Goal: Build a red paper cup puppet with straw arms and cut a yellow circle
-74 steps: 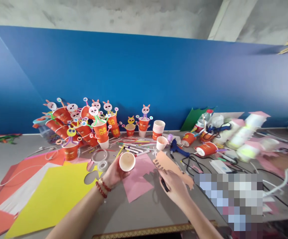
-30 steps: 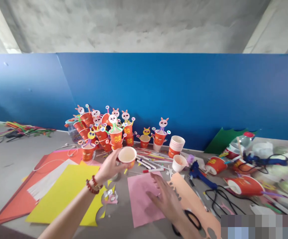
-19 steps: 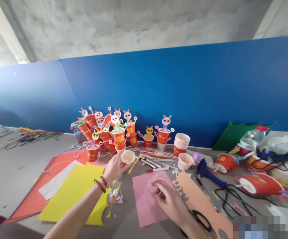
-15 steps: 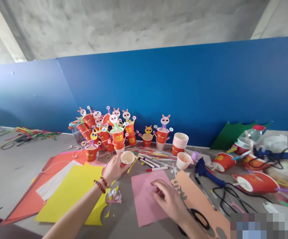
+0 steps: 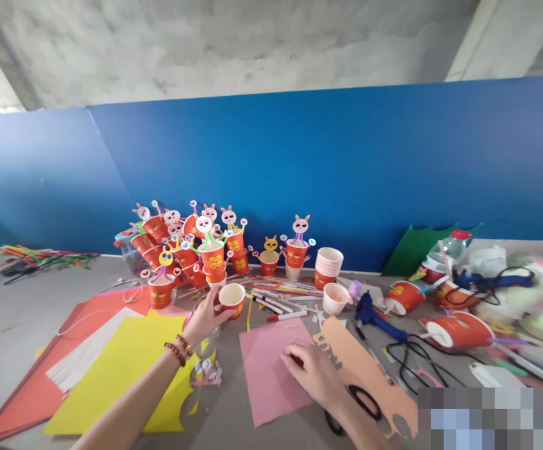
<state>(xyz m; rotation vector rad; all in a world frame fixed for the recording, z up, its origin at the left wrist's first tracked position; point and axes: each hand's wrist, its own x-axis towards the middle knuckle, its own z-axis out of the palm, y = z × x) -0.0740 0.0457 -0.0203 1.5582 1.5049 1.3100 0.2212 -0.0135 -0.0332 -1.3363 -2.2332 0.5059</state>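
Observation:
My left hand, with red bead bracelets on its wrist, is closed around the side of a red paper cup. The cup stands upright with its white inside showing. Over a pink paper sheet my right hand is curled, thumb against forefinger, and nothing shows between them. Black-handled scissors lie partly under the right forearm. An orange paper sheet with cut-out holes is beside that hand. Yellow paper lies under the left forearm, near small paper scraps.
Behind the hands stand several decorated red cups with paper animal faces. A cup stack, a white cup and marker pens are at the middle. Rightward lie a blue glue gun with its cord and tipped red cups.
The view has shifted, so the table's things appear further left. My right hand's fingers have drawn closer together. My left hand still holds the red paper cup.

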